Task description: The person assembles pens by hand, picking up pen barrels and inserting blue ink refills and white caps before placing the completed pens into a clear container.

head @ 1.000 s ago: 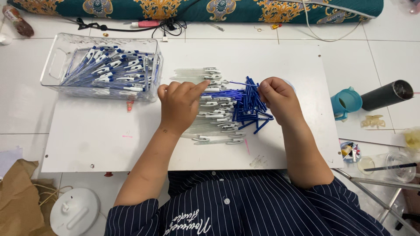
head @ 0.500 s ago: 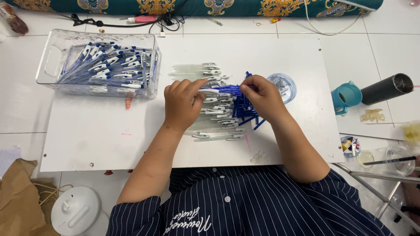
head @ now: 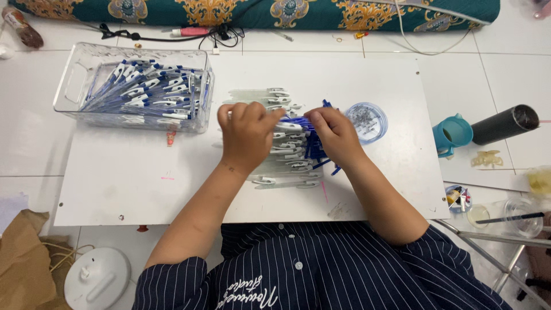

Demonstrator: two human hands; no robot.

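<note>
Both hands working over a heap of pen parts on the white board.

Left hand (head: pixel 248 138) and right hand (head: pixel 334 135) are pinching one slim glossy white barrel (head: pixel 290 127), lying left-right, above clear barrels (head: pixel 287 172) and blue refills (head: pixel 314 146).

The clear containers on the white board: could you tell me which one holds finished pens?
The large rectangular clear bin at the far left; the small round tub beside the right hand holds only tiny metal parts.

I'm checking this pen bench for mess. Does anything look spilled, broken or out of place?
Nothing stands out. Both hands, left and right, work at a pile of pen barrels and blue refills on the white board. Finished pens stay inside the clear bin.
</note>
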